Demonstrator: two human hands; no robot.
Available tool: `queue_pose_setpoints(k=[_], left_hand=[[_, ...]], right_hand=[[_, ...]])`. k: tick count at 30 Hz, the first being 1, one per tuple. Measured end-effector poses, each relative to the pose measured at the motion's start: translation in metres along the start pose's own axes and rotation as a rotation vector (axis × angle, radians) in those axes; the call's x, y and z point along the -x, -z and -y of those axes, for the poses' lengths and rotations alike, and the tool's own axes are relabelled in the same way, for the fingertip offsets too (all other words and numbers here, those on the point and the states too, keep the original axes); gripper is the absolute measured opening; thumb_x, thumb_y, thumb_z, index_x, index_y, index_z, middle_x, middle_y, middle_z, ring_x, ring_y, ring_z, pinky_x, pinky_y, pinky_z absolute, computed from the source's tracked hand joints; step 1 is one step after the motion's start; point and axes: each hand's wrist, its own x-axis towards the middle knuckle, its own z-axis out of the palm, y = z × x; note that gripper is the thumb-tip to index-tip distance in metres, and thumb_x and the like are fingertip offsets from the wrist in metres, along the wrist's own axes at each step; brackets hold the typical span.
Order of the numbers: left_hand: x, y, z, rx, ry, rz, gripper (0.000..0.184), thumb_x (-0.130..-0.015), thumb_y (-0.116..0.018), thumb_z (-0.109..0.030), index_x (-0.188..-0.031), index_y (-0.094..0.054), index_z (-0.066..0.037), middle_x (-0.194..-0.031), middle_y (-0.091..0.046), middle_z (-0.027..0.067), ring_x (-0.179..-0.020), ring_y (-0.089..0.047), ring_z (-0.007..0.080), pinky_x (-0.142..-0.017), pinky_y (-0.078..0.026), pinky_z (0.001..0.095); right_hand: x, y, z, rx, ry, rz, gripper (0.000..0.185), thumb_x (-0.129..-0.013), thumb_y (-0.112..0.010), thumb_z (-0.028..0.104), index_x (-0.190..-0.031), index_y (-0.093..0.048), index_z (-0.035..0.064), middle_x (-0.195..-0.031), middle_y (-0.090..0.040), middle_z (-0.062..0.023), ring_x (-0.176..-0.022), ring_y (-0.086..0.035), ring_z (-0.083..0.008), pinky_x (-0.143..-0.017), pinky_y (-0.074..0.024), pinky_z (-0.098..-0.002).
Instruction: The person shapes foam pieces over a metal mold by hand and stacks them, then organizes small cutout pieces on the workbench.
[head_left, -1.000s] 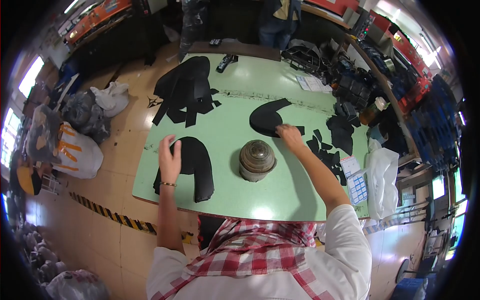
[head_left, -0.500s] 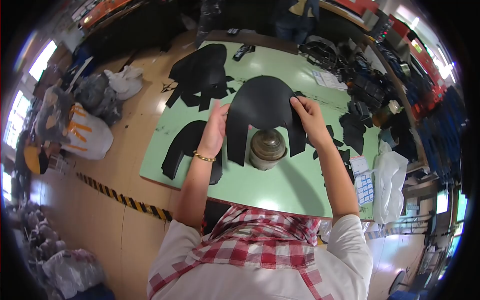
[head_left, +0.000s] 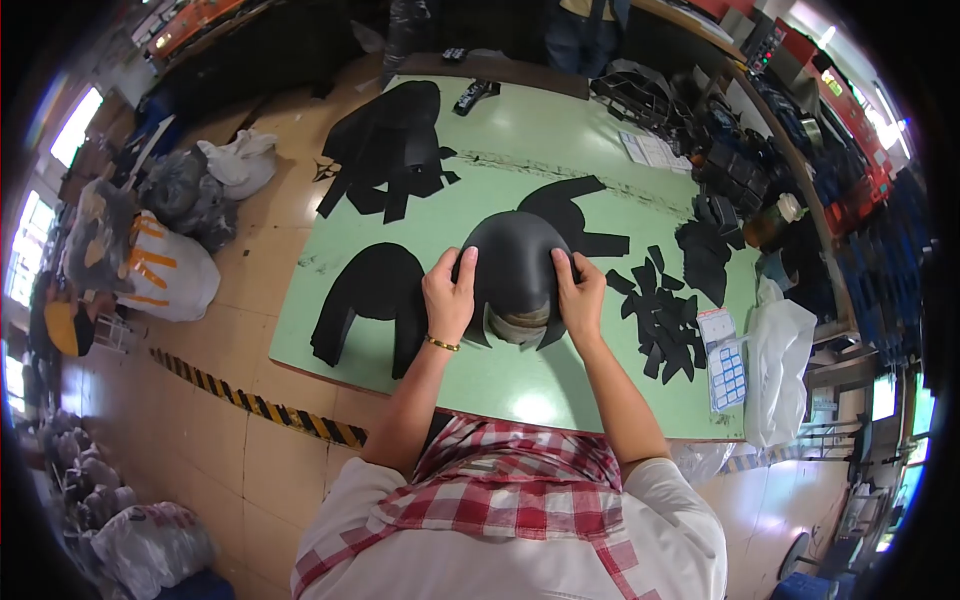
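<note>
A U-shaped black sheet piece (head_left: 515,255) is bent over a rounded, greyish-brown form (head_left: 520,327) on the table. Only the lower front of that form shows; the sheet covers its top. My left hand (head_left: 450,297) grips the sheet's left side, thumb on its upper face. On the right side, my right hand (head_left: 580,297) holds it the same way, fingers partly hidden behind the edge. Left of my left hand lies a stack of similar U-shaped black pieces (head_left: 375,270). Another flat black U-shaped piece (head_left: 570,212) rests behind the form, its arms pointing right.
On the green table (head_left: 500,385) lie a heap of black pieces (head_left: 385,145), small black scraps (head_left: 662,320), a dark handheld item (head_left: 470,97) and a blue-and-white card (head_left: 727,375). A white plastic bag (head_left: 778,370) hangs at the right edge. Someone (head_left: 585,40) stands beyond the table.
Both hands have lowered the black piece from above the form and bent it down over the top. The piece behind and the scraps at right are now in fuller view.
</note>
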Motion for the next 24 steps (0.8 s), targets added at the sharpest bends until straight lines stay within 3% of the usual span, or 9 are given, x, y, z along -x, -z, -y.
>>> queue_pose_setpoints(k=[6, 9, 16, 24], left_hand=[[0.015, -0.02, 0.01, -0.004, -0.043, -0.028, 0.045, -0.094, -0.064, -0.031, -0.07, -0.046, 0.002, -0.054, -0.037, 0.0162, -0.049, -0.028, 0.0273, -0.046, -0.031, 0.0371], [0.024, -0.02, 0.01, -0.014, -0.016, -0.005, 0.047, -0.094, -0.064, -0.031, -0.066, -0.045, 0.002, -0.052, -0.034, 0.0152, -0.048, -0.027, 0.0247, -0.045, -0.029, 0.037], [0.044, -0.016, 0.014, 0.086, 0.059, 0.053, 0.047, -0.097, -0.061, -0.03, -0.065, -0.046, 0.002, -0.052, -0.031, 0.0106, -0.049, -0.027, 0.0115, -0.045, -0.025, 0.0348], [0.058, -0.004, 0.009, 0.119, 0.139, 0.154, 0.046, -0.098, -0.058, -0.03, -0.067, -0.049, 0.002, -0.053, -0.031, 0.0049, -0.051, -0.028, 0.0087, -0.046, -0.025, 0.033]], right_hand=[[0.019, 0.003, -0.026, -0.086, -0.084, -0.045, 0.052, -0.094, -0.067, 0.029, -0.063, -0.037, 0.0005, -0.059, -0.029, 0.0025, -0.06, -0.025, -0.0075, -0.049, -0.0213, -0.0299], [0.029, 0.005, -0.037, -0.097, -0.08, -0.044, 0.047, -0.098, -0.062, 0.028, -0.065, -0.043, 0.0014, -0.06, -0.035, 0.006, -0.061, -0.028, -0.0056, -0.051, -0.0215, -0.0272], [0.054, 0.009, -0.048, -0.106, -0.072, -0.051, 0.047, -0.099, -0.06, 0.027, -0.065, -0.039, 0.0015, -0.06, -0.03, 0.0027, -0.061, -0.027, -0.0072, -0.05, -0.0222, -0.0293], [0.068, 0.019, -0.045, -0.199, -0.138, 0.052, 0.046, -0.101, -0.056, 0.027, -0.065, -0.043, 0.0013, -0.061, -0.033, 0.0039, -0.061, -0.029, -0.0065, -0.051, -0.0237, -0.0279]])
